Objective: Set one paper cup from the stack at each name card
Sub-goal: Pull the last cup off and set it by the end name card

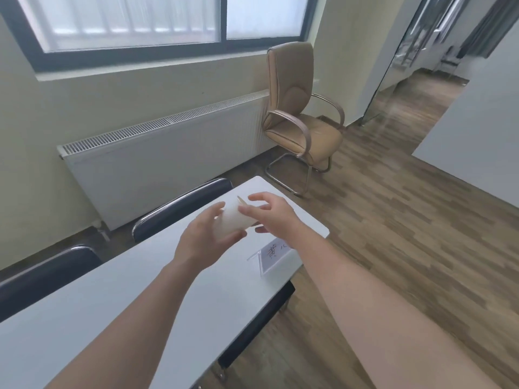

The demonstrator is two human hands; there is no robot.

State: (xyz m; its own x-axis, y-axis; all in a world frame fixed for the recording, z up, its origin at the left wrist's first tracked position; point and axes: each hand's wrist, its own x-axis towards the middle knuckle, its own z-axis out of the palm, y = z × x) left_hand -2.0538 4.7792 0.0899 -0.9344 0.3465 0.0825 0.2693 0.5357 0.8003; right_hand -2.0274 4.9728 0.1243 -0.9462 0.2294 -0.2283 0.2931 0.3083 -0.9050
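Observation:
A white stack of paper cups [233, 220] lies tilted on its side in the air above the far end of the white table [118, 290]. My left hand [202, 240] wraps around the stack's lower end. My right hand [269, 214] is at the stack's upper, open end, with fingertips touching the rim of the top cup. How many cups the stack holds is hidden by my fingers. A clear stand with a white name card [273, 255] sits on the table just below my right wrist, partly hidden by it.
Two dark chairs [179, 206] with chrome rims are pushed against the table's far side. A tan armchair [300, 119] stands by the white radiator [157, 164] under the window. Wooden floor stretches to the right of the table.

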